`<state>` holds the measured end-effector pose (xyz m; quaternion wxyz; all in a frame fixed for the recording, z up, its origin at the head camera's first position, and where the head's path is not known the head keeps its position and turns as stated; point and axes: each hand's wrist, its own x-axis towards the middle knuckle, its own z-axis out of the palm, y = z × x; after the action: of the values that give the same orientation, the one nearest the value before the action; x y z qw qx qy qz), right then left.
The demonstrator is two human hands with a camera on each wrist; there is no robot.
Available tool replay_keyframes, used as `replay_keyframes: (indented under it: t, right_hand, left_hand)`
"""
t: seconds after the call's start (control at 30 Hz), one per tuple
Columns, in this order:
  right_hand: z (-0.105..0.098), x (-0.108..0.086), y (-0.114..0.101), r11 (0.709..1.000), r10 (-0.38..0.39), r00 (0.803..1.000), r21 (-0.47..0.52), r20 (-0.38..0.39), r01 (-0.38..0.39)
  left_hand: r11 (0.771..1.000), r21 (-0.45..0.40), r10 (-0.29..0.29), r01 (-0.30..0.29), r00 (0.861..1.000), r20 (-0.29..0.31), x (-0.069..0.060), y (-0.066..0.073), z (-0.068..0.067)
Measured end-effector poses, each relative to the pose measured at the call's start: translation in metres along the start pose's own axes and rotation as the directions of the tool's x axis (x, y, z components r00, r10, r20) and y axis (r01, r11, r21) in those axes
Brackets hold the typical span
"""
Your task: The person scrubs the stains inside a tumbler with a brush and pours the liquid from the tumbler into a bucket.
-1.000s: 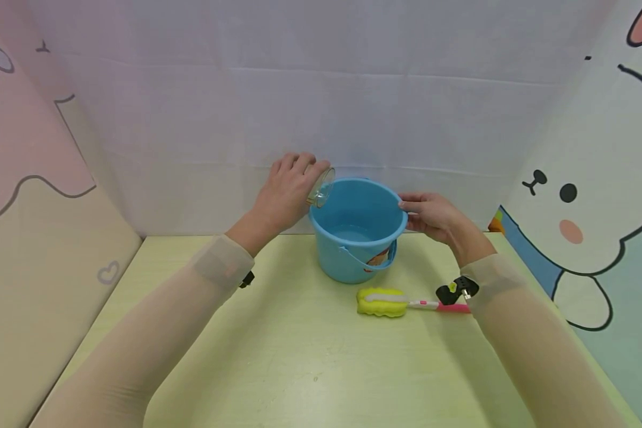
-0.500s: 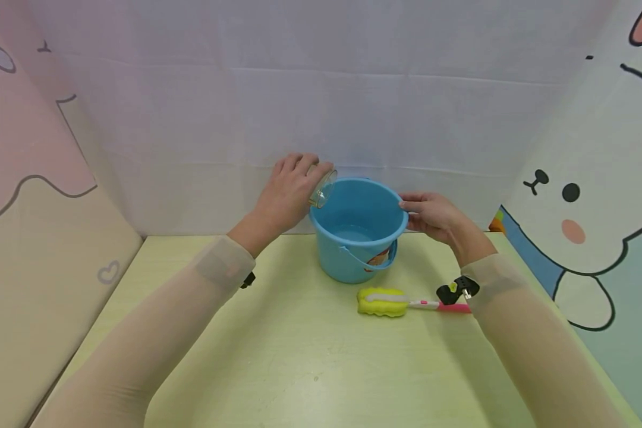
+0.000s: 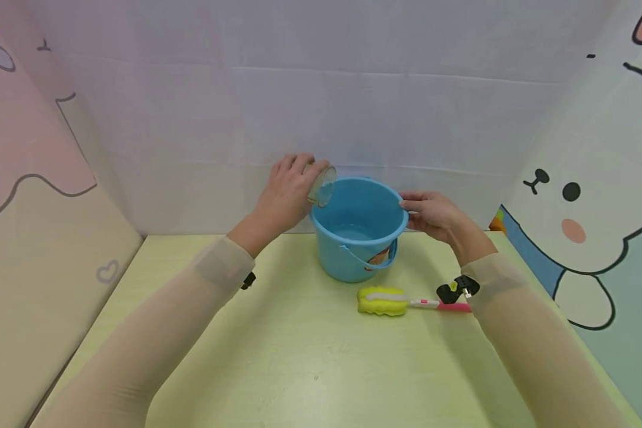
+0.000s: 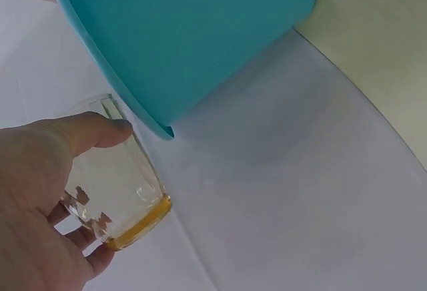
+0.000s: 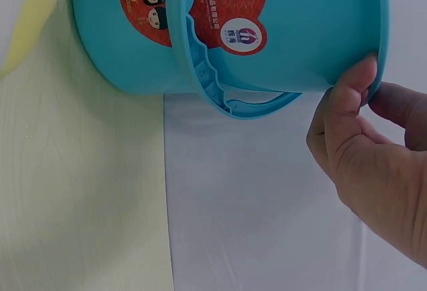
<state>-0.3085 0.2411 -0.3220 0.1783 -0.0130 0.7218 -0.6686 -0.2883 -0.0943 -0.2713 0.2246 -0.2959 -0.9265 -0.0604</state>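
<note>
In the head view my left hand (image 3: 289, 190) grips a clear glass cup (image 4: 120, 177), tilted with its mouth toward the blue bucket (image 3: 353, 261) at the bucket's left rim. The left wrist view shows the thumb along one side of the cup, fingers round the other, and an amber band at its base. On the right, my right hand (image 3: 430, 215) pinches the bucket's rim between thumb and fingers. The bucket stands upright on the table, its handle (image 5: 250, 107) hanging down beside a red sticker (image 5: 227, 11). A little clear liquid seems to lie at its bottom.
A yellow sponge brush (image 3: 382, 301) with a white and pink handle lies in front of the bucket, partly below the right wrist. The pale table (image 3: 278, 356) meets a white cloth wall (image 3: 192, 119) behind, with printed panels at both sides.
Within the left hand's grip the cup has turned very slightly, its mouth showing a bluish tint now. Both hands, the bucket and the brush stay almost where they were.
</note>
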Motion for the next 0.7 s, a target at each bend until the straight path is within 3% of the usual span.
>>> replay_keyframes:
  t: [0.13, 0.27, 0.5, 0.7]
  right_hand:
    - [0.001, 0.000, 0.000, 1.000, 0.003, 1.000, 0.000, 0.001, -0.003]
    - [0.000, 0.000, 0.000, 1.000, 0.008, 1.000, -0.001, -0.001, -0.008]
    - [0.000, -0.001, 0.000, 1.000, 0.007, 1.000, 0.002, -0.003, -0.007]
    - [-0.001, 0.000, 0.000, 1.000, 0.004, 1.000, 0.008, -0.001, -0.004]
  left_hand:
    - [0.991, -0.107, -0.082, 0.082, 0.997, 0.004, -0.002, -0.002, 0.002]
    - [0.967, -0.210, -0.145, 0.144, 0.989, 0.006, -0.003, -0.003, 0.002]
    - [0.903, -0.382, -0.214, 0.196, 0.977, -0.005, -0.008, -0.001, 0.002]
    - [0.842, -0.478, -0.274, 0.251, 0.962, 0.023, -0.018, 0.002, 0.000]
